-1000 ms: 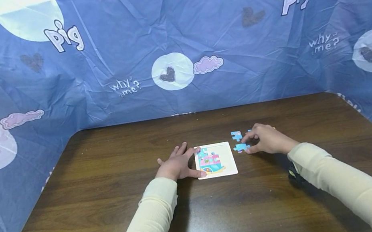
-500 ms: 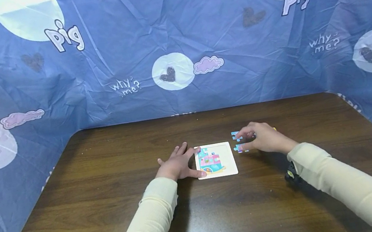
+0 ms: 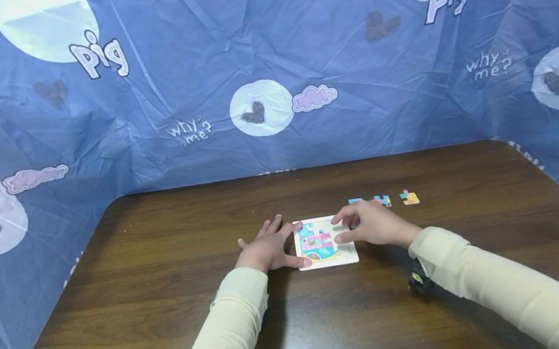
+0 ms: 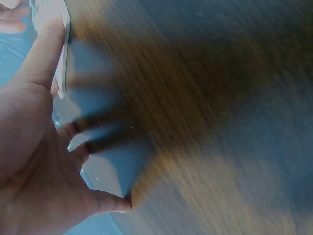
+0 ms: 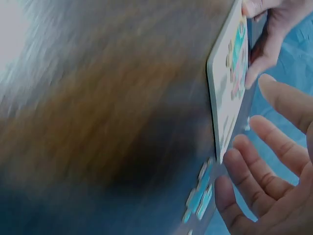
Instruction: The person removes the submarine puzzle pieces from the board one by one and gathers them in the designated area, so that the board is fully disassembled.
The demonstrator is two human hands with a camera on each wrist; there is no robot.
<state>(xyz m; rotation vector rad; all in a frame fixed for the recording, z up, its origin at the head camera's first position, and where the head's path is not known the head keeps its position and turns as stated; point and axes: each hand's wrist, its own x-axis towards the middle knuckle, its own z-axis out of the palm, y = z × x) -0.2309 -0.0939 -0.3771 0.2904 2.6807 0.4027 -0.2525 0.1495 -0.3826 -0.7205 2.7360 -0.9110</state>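
Observation:
A white puzzle board (image 3: 347, 256) lies mid-table, with joined pink and blue pieces (image 3: 317, 240) filling its left part. Its right strip is bare white. My left hand (image 3: 265, 251) rests at its left side, thumb and index finger spread and touching the board's left corners. Over the right part of the board is my right hand (image 3: 375, 225), thumb and fingertips apart. In the right wrist view I see no piece between the fingers of my right hand (image 5: 274, 186). Blue puzzle pieces (image 5: 198, 193) lie on the table beside the board there.
Beyond my right hand lie a partly hidden blue piece (image 3: 354, 200), a blue-and-yellow piece (image 3: 382, 201) and a yellow-and-blue piece (image 3: 409, 197). The brown table (image 3: 197, 212) ends at a blue printed cloth (image 3: 161, 83). A black wrist device (image 3: 419, 278) hangs under my right cuff.
My right hand has moved left, from around the loose pieces to over the board's right side, uncovering the two rightmost pieces. My left hand has stayed on the board.

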